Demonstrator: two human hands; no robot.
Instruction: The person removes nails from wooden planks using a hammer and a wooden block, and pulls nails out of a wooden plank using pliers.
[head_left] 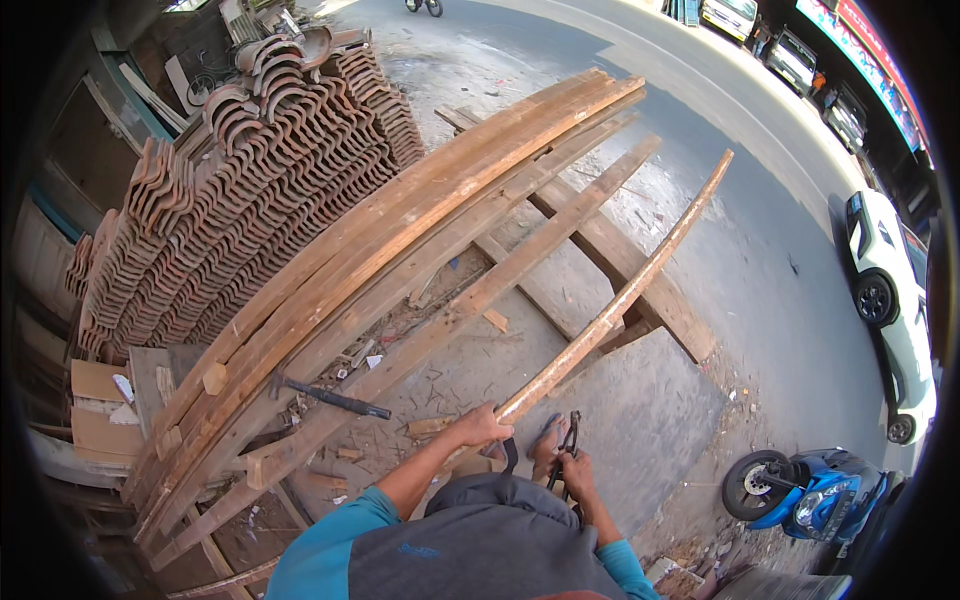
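Note:
My left hand (480,425) is closed around the near end of a long, narrow wooden beam (606,318), which slants away to the upper right. In my right hand (577,476), close to my body, is a dark metal pair of pincers (571,436), jaws pointing away from me. A claw hammer (335,398) with a black handle lies across the timber to the left of my left hand. Beside it, another beam (478,291) rests across the planks. The fingers of my right hand are partly hidden by their angle.
Thick beams (378,246) lie stacked on the left, in front of piled clay roof tiles (268,190). Crosswise planks (640,262) support the timber. Wood scraps (428,426) litter the ground. A blue motorbike (815,497) and a white car (893,300) stand to the right, by the road (745,190).

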